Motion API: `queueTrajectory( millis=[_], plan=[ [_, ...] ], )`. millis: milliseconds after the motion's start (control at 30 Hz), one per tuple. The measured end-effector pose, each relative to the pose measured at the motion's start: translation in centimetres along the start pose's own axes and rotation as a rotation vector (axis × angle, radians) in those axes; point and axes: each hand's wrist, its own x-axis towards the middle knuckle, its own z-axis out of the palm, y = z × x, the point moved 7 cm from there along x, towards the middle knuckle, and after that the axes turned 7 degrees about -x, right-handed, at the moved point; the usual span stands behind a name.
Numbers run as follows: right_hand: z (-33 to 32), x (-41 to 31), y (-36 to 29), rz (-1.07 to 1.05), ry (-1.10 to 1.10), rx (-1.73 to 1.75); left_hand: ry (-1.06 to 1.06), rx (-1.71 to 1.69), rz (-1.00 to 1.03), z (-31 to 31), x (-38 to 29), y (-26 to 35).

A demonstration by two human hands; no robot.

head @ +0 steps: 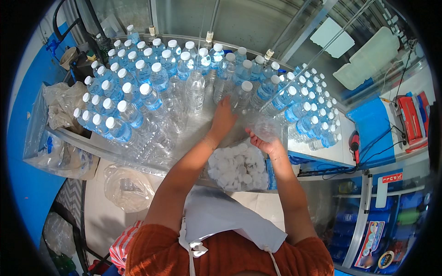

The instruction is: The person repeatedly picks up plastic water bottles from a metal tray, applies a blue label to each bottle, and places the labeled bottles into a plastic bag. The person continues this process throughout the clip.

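Observation:
My left hand [225, 117] reaches over the metal counter [198, 138], its fingertips at the lower part of a clear, capped plastic bottle [224, 82]. I cannot tell whether it grips that bottle. In my right hand [267, 143] is a clear plastic bottle [265, 127], tilted and blurred. Just beyond both hands stands another clear bottle [243, 95] with a white cap. A clear plastic bag of white bottle caps [238, 167] lies at the counter's near edge, between my forearms. An uncapped clear bottle [195, 91] stands left of my left hand.
Capped bottles with blue labels [138, 72] crowd the counter's left and back. More labelled bottles [310, 110] stand on the right-hand ledge. Uncapped clear bottles [164, 134] cluster at the left front. A plastic bag [129, 188] rests on the floor. Metal pipes [209, 34] rise behind.

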Motion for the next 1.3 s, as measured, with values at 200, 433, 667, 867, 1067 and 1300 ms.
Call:
queueTrajectory(
  millis=[200, 433, 667, 867, 1067, 1300],
  plan=[
    [4.7, -4.4, -2.4, -0.085, -0.369, 0.084, 0.239, -0.14, -0.123, -8.8, -0.4, 3.0],
    [10.4, -9.0, -8.3, -0.981, 0.322, -1.297, 0.475, 0.238, 0.031, -12.4, 4.7, 4.4],
    [9.9, -6.2, -7.2, -1.074, 0.619, -1.515, 0.419, 0.142, -0.135, -12.0, 6.2, 0.9],
    [11.3, -8.7, -6.6, -1.369, 0.812, -1.646, 0.431, 0.176, -0.074, -12.1, 5.8, 0.8],
    [7.8, -9.0, 3.9, -0.675, 0.142, -2.085, 0.356, 0.132, -0.205, -12.6, 5.9, 0.9],
    [4.4, -8.9, 7.6, -0.428, 0.339, -2.275, 0.223, 0.057, -0.134, -12.9, 1.1, 3.2]
  ],
)
